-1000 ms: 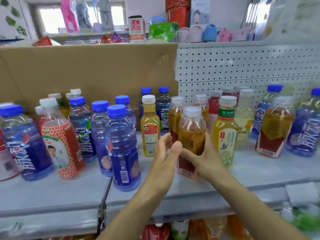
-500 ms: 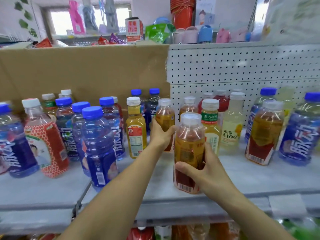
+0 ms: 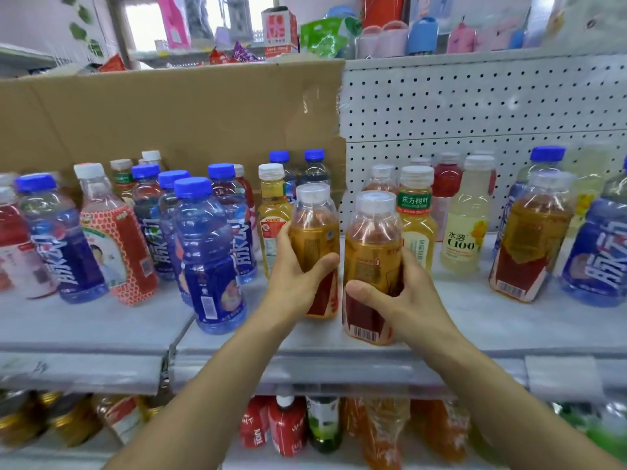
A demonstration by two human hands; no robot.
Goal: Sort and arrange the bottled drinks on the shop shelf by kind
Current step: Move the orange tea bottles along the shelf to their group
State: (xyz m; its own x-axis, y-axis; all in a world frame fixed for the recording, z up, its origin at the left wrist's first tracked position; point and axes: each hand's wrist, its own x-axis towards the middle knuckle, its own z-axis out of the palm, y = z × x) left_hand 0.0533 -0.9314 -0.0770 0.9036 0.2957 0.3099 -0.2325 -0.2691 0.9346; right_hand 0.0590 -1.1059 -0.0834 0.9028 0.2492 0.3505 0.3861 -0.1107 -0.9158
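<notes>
Two amber tea bottles with white caps and red-gold labels stand side by side at the front middle of the grey shelf point(image 3: 101, 330). My left hand point(image 3: 294, 271) grips the left tea bottle point(image 3: 314, 228) round its body. My right hand point(image 3: 395, 293) grips the right tea bottle point(image 3: 371, 245), which stands nearer the shelf's front edge. A third bottle of the same tea point(image 3: 534, 239) stands apart at the right. Several blue-capped blue drink bottles point(image 3: 207, 259) crowd the left half.
A yellow juice bottle point(image 3: 273, 212), a green-labelled tea bottle point(image 3: 416, 212) and a pale C100 bottle point(image 3: 470, 218) stand behind my hands. Cardboard point(image 3: 169, 113) and white pegboard point(image 3: 475, 106) back the shelf. A lower shelf holds more bottles point(image 3: 288, 425).
My left hand reached back, took hold of a second tea bottle and drew it forward beside the one in my right hand. The right hand's bottle moved toward the shelf's front edge.
</notes>
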